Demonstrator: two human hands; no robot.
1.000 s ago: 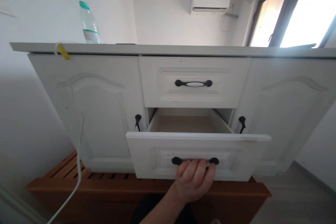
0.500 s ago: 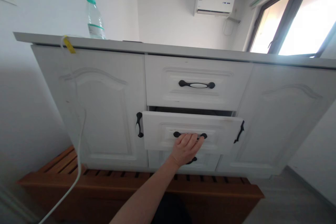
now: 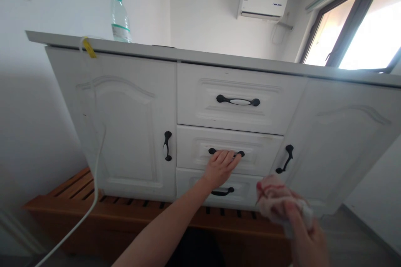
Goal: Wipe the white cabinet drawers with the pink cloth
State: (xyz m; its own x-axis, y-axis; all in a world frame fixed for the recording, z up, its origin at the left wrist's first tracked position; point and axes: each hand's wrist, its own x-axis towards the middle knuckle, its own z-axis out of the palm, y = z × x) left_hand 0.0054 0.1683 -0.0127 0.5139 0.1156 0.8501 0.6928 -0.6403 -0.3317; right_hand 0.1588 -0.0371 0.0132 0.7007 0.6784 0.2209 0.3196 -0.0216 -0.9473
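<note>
The left hand (image 3: 221, 167) reaches far forward on an outstretched arm, fingers extended flat. The right hand (image 3: 305, 240) stays near, low right, fingers curled closed.

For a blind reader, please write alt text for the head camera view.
A left hand rests on the black handle of the shut middle drawer of a white cabinet. The right hand holds a crumpled cloth nearby.

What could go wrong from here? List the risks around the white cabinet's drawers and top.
1. The left hand rests its fingers on the black handle of the shut middle drawer; a sharp pull might jolt the cabinet.
2. The clear plastic bottle with a green cap stands near the countertop edge and could topple.
3. The white cable hanging over the left door may snag.
</note>
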